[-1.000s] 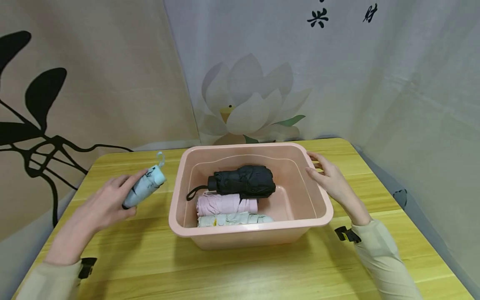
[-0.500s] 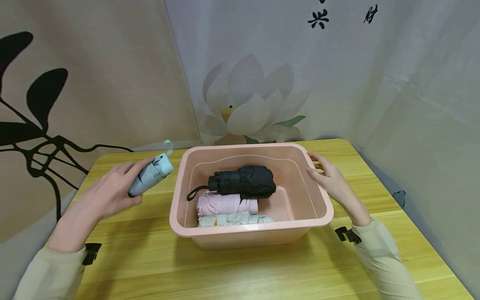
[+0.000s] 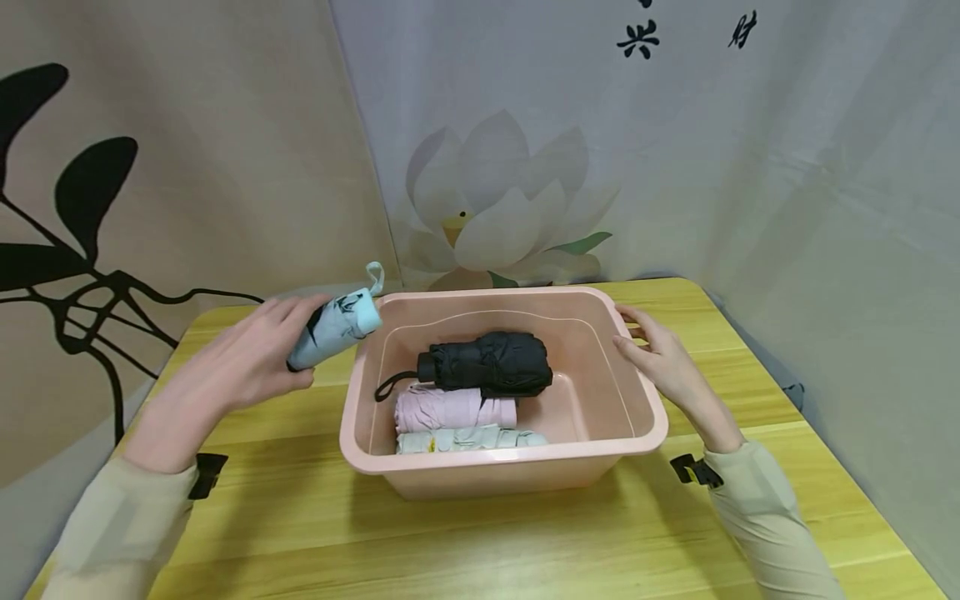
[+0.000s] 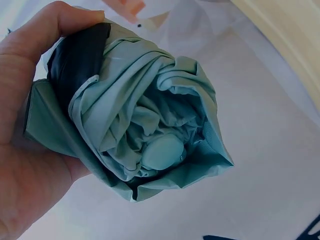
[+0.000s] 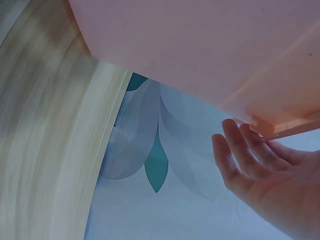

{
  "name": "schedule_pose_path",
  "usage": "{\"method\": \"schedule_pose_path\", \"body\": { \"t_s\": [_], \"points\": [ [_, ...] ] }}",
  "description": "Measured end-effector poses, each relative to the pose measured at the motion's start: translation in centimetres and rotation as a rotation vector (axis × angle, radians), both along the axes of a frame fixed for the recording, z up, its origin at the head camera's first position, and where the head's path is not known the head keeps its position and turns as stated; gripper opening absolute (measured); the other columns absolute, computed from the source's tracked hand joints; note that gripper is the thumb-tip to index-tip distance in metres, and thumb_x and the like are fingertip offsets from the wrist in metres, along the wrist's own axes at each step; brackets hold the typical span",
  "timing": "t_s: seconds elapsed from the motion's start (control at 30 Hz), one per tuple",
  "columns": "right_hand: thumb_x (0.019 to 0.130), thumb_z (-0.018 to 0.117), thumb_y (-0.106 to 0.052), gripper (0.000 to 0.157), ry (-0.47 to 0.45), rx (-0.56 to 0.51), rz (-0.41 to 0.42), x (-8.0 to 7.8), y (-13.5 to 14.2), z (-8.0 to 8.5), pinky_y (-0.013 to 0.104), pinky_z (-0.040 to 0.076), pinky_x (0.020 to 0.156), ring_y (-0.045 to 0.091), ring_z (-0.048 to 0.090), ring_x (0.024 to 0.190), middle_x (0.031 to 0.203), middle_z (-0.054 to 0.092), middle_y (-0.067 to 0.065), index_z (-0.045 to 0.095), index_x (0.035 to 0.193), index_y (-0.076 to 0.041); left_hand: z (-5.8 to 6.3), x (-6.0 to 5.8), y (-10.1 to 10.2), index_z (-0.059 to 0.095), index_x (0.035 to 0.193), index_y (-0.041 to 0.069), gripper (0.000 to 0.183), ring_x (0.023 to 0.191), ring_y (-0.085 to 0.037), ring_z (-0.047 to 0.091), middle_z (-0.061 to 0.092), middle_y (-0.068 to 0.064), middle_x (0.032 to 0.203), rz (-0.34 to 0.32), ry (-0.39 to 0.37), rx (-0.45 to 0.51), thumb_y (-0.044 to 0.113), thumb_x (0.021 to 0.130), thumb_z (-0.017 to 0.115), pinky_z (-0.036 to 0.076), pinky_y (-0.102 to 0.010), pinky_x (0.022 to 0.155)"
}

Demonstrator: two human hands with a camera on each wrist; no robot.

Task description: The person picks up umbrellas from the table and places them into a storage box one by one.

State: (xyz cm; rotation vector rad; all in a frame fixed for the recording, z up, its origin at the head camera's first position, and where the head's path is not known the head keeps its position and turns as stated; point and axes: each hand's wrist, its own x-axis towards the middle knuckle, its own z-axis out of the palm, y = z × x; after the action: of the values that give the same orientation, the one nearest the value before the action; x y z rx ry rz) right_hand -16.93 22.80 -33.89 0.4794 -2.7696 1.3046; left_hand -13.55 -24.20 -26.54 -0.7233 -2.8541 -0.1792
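My left hand (image 3: pixel 251 354) grips a folded light-blue umbrella (image 3: pixel 337 327) in the head view. Its handle end with a wrist loop points toward the left rim of a pink plastic bin (image 3: pixel 487 479) and overlaps that rim in this view. In the left wrist view the umbrella's (image 4: pixel 125 95) gathered canopy end and round tip face the camera. My right hand (image 3: pixel 670 358) holds the bin's right rim, thumb at the inner side; the right wrist view shows its fingers under the rim. Inside the bin lie a black folded umbrella (image 3: pixel 491 362), a pink one (image 3: pixel 453 409) and a pale patterned one (image 3: pixel 471 438).
The bin stands on a yellow wood-grain table (image 3: pixel 525 550). A pale curtain (image 3: pixel 675 167) printed with a lotus and dark leaves hangs close behind the table and at its sides. Inside the bin, bare floor (image 3: pixel 566 408) shows to the right of the umbrellas.
My left hand has moved right and away from me with the light-blue umbrella, from over the table to the bin's left rim. The right hand and the bin have stayed in place.
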Motion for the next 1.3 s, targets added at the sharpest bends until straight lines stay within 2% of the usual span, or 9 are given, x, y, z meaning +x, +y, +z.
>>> {"method": "schedule_pose_path", "body": {
  "t_s": [0.2, 0.37, 0.6, 0.77, 1.0, 1.17, 1.3],
  "points": [
    [0.095, 0.048, -0.023, 0.051, -0.004, 0.000, 0.000, 0.0, -0.1, 0.1, 0.042, 0.050, 0.083, 0.035, 0.052, 0.114, 0.131, 0.049, 0.020, 0.032, 0.141, -0.009, 1.0, -0.5, 1.1, 0.033, 0.137, 0.005, 0.082, 0.110, -0.037, 0.045, 0.048, -0.022, 0.127, -0.033, -0.025, -0.018, 0.012, 0.066, 0.074, 0.045, -0.052, 0.078],
    [0.095, 0.048, -0.023, 0.051, -0.009, 0.001, -0.005, 0.0, 0.0, 0.1, 0.041, 0.050, 0.083, 0.034, 0.052, 0.114, 0.130, 0.049, 0.021, 0.032, 0.142, -0.009, 1.8, -1.0, 2.1, 0.034, 0.136, 0.005, 0.080, 0.106, -0.035, 0.048, 0.051, -0.020, 0.122, -0.066, -0.018, -0.034, 0.012, 0.067, 0.073, 0.044, -0.049, 0.080],
    [0.095, 0.047, -0.025, 0.051, -0.004, 0.012, -0.004, -0.1, 0.0, -0.1, 0.044, 0.050, 0.085, 0.035, 0.051, 0.115, 0.132, 0.048, 0.021, 0.032, 0.141, -0.008, 2.5, -1.5, 3.6, 0.035, 0.137, 0.008, 0.078, 0.110, -0.031, 0.048, 0.051, -0.016, 0.125, -0.062, -0.040, -0.041, 0.016, 0.069, 0.072, 0.046, -0.049, 0.080],
    [0.095, 0.047, -0.025, 0.051, -0.007, 0.011, -0.002, -0.1, 0.0, 0.0, 0.043, 0.050, 0.084, 0.035, 0.051, 0.115, 0.132, 0.048, 0.020, 0.032, 0.141, -0.008, 2.6, -2.0, 4.8, 0.035, 0.136, 0.006, 0.078, 0.111, -0.030, 0.048, 0.051, -0.012, 0.127, -0.120, -0.004, -0.057, 0.018, 0.069, 0.073, 0.047, -0.047, 0.082],
    [0.095, 0.047, -0.024, 0.052, -0.011, 0.011, -0.009, -0.1, 0.0, 0.1, 0.041, 0.050, 0.084, 0.035, 0.051, 0.115, 0.131, 0.048, 0.020, 0.031, 0.142, -0.008, 2.6, -2.5, 6.6, 0.035, 0.135, 0.005, 0.078, 0.106, -0.030, 0.050, 0.053, -0.013, 0.123, -0.249, 0.035, -0.072, 0.017, 0.069, 0.076, 0.047, -0.045, 0.084],
    [0.094, 0.048, -0.024, 0.051, -0.005, 0.002, -0.022, -0.2, 0.0, -0.1, 0.032, 0.050, 0.081, 0.034, 0.052, 0.113, 0.130, 0.048, 0.020, 0.033, 0.141, -0.008, 2.9, -2.8, 8.1, 0.032, 0.138, 0.007, 0.084, 0.109, -0.028, 0.048, 0.050, -0.012, 0.127, -0.266, 0.009, -0.113, 0.022, 0.069, 0.077, 0.047, -0.044, 0.085],
    [0.094, 0.048, -0.022, 0.052, -0.004, -0.005, -0.023, -0.3, 0.0, -0.1, 0.031, 0.050, 0.081, 0.036, 0.052, 0.113, 0.131, 0.047, 0.022, 0.033, 0.141, -0.006, 3.0, -2.9, 9.3, 0.031, 0.139, 0.009, 0.084, 0.113, -0.028, 0.047, 0.048, -0.010, 0.130, -0.268, -0.015, -0.138, 0.027, 0.071, 0.075, 0.048, -0.043, 0.085]
  ]
}}
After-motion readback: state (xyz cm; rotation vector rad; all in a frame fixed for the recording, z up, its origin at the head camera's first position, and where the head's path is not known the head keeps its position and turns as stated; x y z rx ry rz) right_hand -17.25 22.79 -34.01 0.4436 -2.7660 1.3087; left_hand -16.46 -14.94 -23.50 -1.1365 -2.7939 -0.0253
